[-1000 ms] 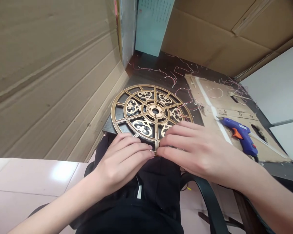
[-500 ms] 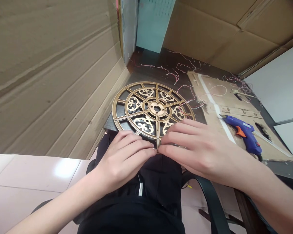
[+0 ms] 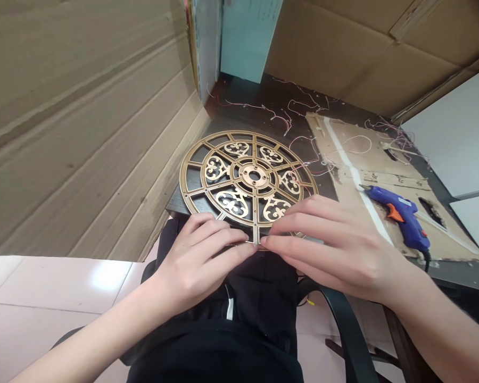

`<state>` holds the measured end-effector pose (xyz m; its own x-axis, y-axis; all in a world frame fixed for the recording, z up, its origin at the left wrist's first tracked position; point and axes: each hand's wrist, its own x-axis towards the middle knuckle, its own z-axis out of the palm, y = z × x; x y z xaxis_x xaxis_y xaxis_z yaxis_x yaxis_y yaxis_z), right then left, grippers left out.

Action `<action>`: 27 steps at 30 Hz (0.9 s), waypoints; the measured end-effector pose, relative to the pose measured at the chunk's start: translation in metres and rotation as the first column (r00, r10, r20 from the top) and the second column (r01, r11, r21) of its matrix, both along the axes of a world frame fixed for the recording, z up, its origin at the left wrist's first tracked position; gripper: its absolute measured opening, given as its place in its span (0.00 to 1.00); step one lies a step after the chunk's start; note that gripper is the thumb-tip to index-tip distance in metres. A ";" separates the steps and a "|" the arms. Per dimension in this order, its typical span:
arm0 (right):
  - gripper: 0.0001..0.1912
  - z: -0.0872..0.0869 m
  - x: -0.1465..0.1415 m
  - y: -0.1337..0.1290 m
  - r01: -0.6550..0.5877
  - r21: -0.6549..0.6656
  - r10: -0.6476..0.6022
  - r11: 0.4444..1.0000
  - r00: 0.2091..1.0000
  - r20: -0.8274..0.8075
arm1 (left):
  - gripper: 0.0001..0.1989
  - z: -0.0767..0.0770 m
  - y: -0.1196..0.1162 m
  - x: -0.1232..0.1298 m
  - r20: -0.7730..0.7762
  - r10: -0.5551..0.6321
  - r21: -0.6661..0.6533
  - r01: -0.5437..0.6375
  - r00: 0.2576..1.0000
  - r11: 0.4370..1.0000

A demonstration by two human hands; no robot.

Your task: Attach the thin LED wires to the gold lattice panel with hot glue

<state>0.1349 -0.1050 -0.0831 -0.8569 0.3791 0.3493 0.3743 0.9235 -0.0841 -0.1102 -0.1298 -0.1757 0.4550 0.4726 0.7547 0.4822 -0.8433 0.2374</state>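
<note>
A round openwork disc (image 3: 247, 178), gold-coloured with scroll ornaments and spokes, lies on the dark table and reaches its front edge. My left hand (image 3: 201, 258) is closed at the disc's near rim, left of a spoke, with its fingertips pressed on it. Just right of that spoke, my right hand (image 3: 331, 247) pinches the same rim with bent fingers. The two sets of fingertips almost meet. Both hands cover much of the near rim, and whether a thin piece lies under the fingers cannot be seen.
A blue glue gun (image 3: 401, 213) with an orange trigger rests on a cardboard sheet (image 3: 343, 143) at right. Thin red and white wires (image 3: 277, 117) trail across the table. A tall cardboard panel (image 3: 104, 133) stands at left, and a chair armrest (image 3: 343, 324) is below right.
My right hand's fingertips have shifted slightly right along the rim, and its fingers are a little more spread. My left hand stays nearly in place. The view has moved slightly.
</note>
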 end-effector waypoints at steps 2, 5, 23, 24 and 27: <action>0.05 -0.001 0.002 -0.003 0.037 0.011 -0.037 0.999 0.999 -0.034 | 0.12 0.000 0.000 0.000 -0.009 0.004 -0.004 -0.004 1.000 1.000; 0.04 -0.005 0.002 -0.008 0.071 -0.005 -0.072 0.997 0.997 -0.040 | 0.13 -0.002 0.000 -0.001 -0.016 -0.005 -0.017 0.005 1.000 1.000; 0.03 -0.026 -0.010 -0.021 0.092 0.069 -0.090 0.993 0.996 -0.029 | 0.13 -0.010 0.002 -0.002 -0.050 -0.035 -0.031 0.033 0.998 0.999; 0.03 -0.028 -0.010 -0.022 0.094 0.087 -0.091 0.992 0.995 -0.036 | 0.12 -0.011 0.003 -0.002 -0.050 -0.035 -0.031 0.033 0.998 0.999; 0.02 -0.035 -0.009 -0.024 0.106 0.132 -0.099 0.986 0.993 -0.061 | 0.11 -0.010 0.003 -0.002 -0.050 -0.034 -0.027 0.033 0.998 0.999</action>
